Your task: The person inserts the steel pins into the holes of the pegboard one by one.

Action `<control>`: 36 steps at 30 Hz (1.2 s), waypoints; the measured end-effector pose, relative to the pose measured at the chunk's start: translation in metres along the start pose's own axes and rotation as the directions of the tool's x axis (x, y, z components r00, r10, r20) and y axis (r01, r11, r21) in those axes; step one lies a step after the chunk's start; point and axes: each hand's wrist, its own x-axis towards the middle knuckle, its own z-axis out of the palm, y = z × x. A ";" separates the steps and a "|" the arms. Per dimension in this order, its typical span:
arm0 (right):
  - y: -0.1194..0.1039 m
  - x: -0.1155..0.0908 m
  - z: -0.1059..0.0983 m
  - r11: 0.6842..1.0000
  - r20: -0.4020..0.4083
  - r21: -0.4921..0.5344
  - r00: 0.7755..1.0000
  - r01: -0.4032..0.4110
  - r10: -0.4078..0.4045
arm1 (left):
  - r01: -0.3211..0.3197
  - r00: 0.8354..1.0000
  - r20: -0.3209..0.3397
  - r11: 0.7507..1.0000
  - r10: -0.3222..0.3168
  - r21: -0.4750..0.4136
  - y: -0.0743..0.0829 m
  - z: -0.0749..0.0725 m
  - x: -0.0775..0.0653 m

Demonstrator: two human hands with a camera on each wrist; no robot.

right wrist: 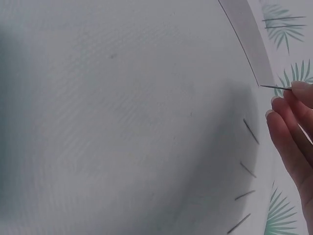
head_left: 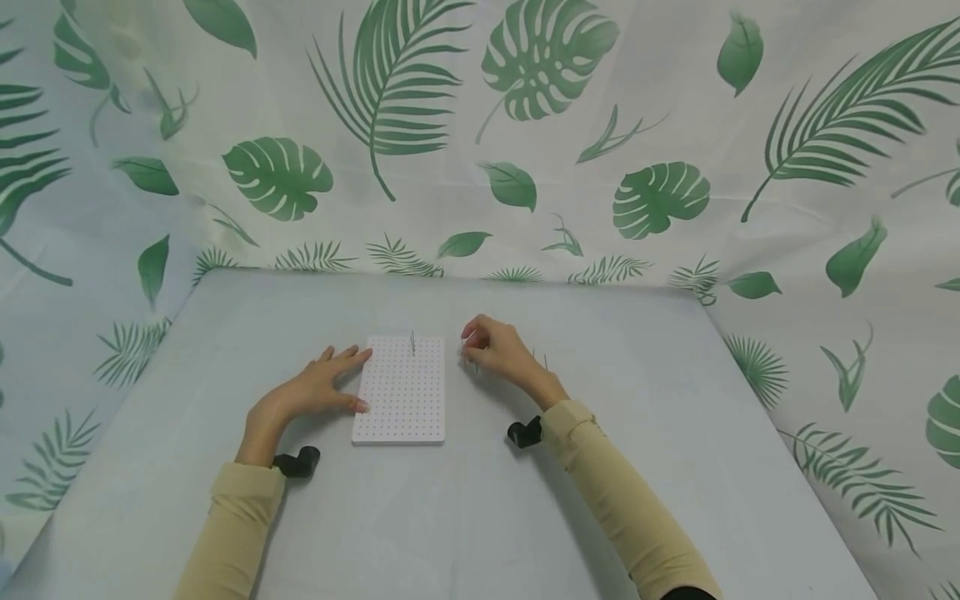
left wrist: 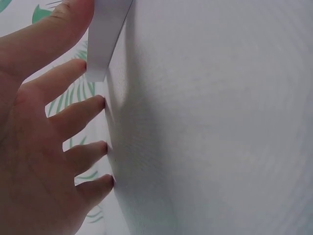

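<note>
Pinching one thin dark pin [right wrist: 274, 87] between thumb and fingertip, the right hand [head_left: 501, 346] hangs just off the right side of the white pegboard [head_left: 401, 396], near its far corner. Left hand [head_left: 315, 390]: fingers spread, thumb and index at the board's left edge. Two standing pins [head_left: 412, 344] poke up near the board's far edge; four loose pins [right wrist: 251, 131] lie on the pale tabletop [head_left: 480, 525] by the right hand. Pin looks like metal: probably very light, stiff, slick, easily rolled or dropped. Best hold: fingertips round the shaft, lower end bare. Board seems rigid, fairly light, likely to slide; steady it by the edges.
</note>
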 end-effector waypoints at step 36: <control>-0.027 0.018 0.024 0.981 -0.068 0.169 0.994 0.099 -0.089 | 0.013 1.000 0.016 1.000 -0.013 -0.019 0.002 -0.003 -0.003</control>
